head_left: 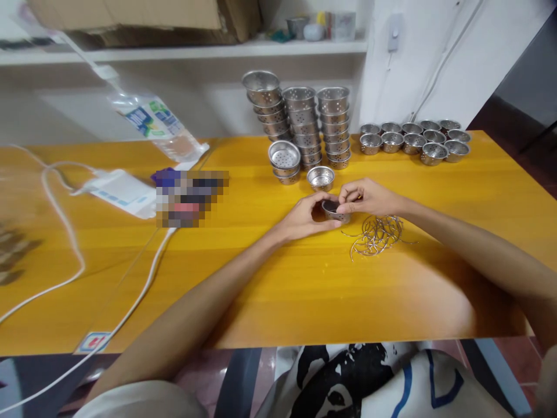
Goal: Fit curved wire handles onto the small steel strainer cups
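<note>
My left hand curls around a small perforated metal cup on the table, its thumb along the near side. The inside of this cup looks dark. At its right rim, my right hand has thumb and fingers pinched together; whatever lies between those fingertips is too small to make out. A tangled pile of thin curved metal wires lies just below my right wrist. Right behind the held cup stands another shiny perforated cup, beside a short stack of cups.
Tall stacks of perforated cups rise at the back, with several single cups to their right. On the left are a plastic bottle, a white power strip and a white cable. A shelf runs above.
</note>
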Motion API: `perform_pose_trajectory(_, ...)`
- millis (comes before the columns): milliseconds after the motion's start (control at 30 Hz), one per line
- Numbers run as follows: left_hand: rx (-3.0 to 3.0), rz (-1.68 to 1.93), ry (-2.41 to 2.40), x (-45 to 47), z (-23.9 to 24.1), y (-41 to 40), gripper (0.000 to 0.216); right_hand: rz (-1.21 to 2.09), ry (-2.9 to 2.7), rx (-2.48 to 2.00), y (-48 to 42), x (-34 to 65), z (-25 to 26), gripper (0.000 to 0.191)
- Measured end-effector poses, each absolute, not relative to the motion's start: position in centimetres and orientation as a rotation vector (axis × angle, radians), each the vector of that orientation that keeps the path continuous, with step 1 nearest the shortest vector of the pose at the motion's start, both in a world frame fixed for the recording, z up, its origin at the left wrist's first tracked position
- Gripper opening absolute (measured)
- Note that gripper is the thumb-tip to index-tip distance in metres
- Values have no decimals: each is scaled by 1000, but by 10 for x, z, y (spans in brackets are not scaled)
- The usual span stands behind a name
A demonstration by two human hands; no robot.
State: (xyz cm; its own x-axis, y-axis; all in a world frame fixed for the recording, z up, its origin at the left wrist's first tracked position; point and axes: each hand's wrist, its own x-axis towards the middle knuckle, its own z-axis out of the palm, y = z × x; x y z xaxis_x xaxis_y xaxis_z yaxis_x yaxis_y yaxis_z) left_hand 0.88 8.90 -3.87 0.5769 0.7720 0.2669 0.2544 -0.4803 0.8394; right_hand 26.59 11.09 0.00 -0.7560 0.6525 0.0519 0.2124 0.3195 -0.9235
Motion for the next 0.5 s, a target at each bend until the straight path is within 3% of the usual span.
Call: perform_pose_trajectory(500,1869,825,855,14,-38,87,57,1479,-2149,-659,107,260,-13,43)
